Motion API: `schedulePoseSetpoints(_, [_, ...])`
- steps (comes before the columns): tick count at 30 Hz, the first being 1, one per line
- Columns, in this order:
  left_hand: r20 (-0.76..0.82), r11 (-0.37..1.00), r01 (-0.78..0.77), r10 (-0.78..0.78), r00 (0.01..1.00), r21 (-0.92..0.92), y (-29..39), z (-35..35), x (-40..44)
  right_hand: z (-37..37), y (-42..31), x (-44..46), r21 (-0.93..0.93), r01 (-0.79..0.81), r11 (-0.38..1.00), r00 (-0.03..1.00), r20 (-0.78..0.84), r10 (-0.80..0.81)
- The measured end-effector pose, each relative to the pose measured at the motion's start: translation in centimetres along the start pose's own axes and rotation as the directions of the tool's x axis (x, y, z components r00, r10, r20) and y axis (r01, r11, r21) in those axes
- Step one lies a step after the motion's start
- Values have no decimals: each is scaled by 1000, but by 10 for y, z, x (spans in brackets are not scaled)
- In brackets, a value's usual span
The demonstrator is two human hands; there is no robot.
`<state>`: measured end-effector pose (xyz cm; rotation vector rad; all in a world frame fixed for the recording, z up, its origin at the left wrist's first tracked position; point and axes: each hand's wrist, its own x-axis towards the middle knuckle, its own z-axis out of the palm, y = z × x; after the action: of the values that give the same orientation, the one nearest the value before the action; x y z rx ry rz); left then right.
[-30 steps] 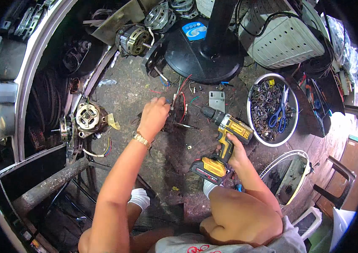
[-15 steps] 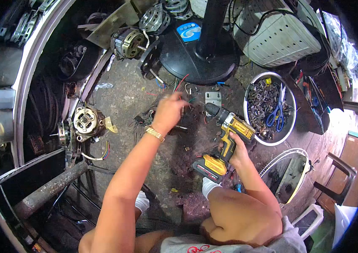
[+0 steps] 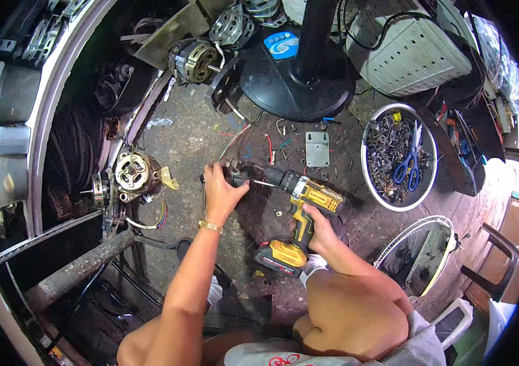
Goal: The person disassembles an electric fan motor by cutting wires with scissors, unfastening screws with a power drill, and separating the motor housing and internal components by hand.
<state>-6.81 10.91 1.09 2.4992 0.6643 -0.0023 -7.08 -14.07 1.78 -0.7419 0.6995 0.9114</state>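
Observation:
My right hand point(image 3: 319, 230) is wrapped round the handle of a yellow and black cordless drill point(image 3: 316, 196), whose chuck points left. My left hand point(image 3: 223, 192) grips a small dark part point(image 3: 235, 173) with wires coming from it, its fingers bent round the part's left and lower side. The drill's front end is close to the right side of that part; whether they touch is hard to see. A thin metal shaft point(image 3: 264, 183) sticks out just below the chuck.
A round black stand base point(image 3: 296, 91) is ahead. To the right sit a metal bowl point(image 3: 366, 177) of screws with blue-handled scissors point(image 3: 407, 171) and a white wire fan guard point(image 3: 391, 238). Motors point(image 3: 133, 172) lie at left. A metal plate point(image 3: 317, 149) and loose wires are on the floor.
My left hand has moved down and left and taken hold of the dark part. The drill has moved left and slightly down toward it.

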Motion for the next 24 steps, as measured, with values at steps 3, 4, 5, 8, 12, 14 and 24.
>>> schedulePoseSetpoints(3, [-56,994,-39,34,998,-100,-2,9,-14,10,-3,-3,-86,41,995,999,-1,-42])
schedulePoseSetpoints(4, [-58,994,-40,34,998,-104,-3,11,-15,11,-4,-1,-91,44,995,999,-1,-44])
schedulePoseSetpoints(5, [-53,994,-44,39,998,-95,-4,12,-15,12,-4,1,-76,33,997,999,7,-33])
schedulePoseSetpoints(8, [-43,995,-57,53,998,-87,-12,9,-14,13,-3,6,-74,11,997,1000,0,-11])
schedulePoseSetpoints(12, [84,952,-97,126,989,-289,-35,0,-4,18,-7,12,-124,33,992,999,25,-30])
schedulePoseSetpoints(14, [129,900,10,51,990,-436,-36,-5,4,16,-9,14,-160,-11,987,999,38,17])
schedulePoseSetpoints(24, [100,909,-30,78,992,-416,-36,-3,16,15,-33,18,-239,-83,967,994,55,99])
